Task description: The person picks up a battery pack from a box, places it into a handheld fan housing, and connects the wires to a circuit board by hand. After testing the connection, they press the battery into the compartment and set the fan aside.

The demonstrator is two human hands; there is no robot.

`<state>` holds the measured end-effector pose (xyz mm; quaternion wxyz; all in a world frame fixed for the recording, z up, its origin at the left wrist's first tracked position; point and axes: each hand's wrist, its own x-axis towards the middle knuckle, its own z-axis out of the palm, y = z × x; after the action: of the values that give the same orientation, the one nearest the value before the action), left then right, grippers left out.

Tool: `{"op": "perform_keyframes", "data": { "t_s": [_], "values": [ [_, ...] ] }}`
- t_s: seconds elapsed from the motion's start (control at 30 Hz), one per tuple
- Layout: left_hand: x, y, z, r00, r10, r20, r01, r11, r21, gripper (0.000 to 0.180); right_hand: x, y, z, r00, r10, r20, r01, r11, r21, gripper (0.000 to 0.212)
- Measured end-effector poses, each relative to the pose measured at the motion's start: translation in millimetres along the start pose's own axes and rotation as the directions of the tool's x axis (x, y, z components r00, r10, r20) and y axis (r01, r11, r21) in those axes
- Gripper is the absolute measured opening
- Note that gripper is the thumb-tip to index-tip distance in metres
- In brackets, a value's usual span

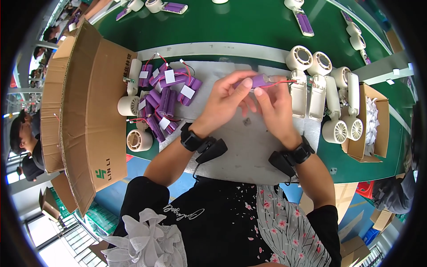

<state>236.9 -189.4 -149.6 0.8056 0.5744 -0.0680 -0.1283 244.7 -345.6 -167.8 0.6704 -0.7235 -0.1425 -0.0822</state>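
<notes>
In front of me, above the grey mat [240, 147], I hold a purple battery pack [259, 81] with red wires. My left hand [227, 99] is closed round its left end, thumb on top. My right hand [276, 109] pinches its right end, its thumb at the lower edge and its other fingers partly hidden behind. The wires [282, 82] stretch right to an opened cream handheld fan housing [299, 95], lying with its hollow handle toward me. A second opened housing [317, 98] lies right beside it. A heap of purple battery packs [167, 100], several with white stickers, lies left of my hands.
A tall cardboard box [95, 115] stands at the left, next to cream fan parts [139, 140]. More fans [340, 129] and a small carton [378, 153] of white pieces are at the right. Beyond a pale rail [209, 48], fans with purple batteries [304, 22] lie on a green surface.
</notes>
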Motion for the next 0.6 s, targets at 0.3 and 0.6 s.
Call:
{"op": "perform_keyframes", "data": {
  "t_s": [0.3, 0.6],
  "values": [
    [0, 2, 0, 0.999, 0.046, -0.027, -0.044, 0.997, 0.067, 0.037, 1, -7, -9, 0.970, 0.101, 0.220, -0.059, 0.980, -0.189, 0.041],
    [-1, 1, 2, 0.997, 0.051, -0.052, -0.048, 0.997, 0.060, 0.036, 1, -9, -10, 0.961, 0.069, 0.268, -0.029, 0.988, -0.153, 0.040]
  ]
}}
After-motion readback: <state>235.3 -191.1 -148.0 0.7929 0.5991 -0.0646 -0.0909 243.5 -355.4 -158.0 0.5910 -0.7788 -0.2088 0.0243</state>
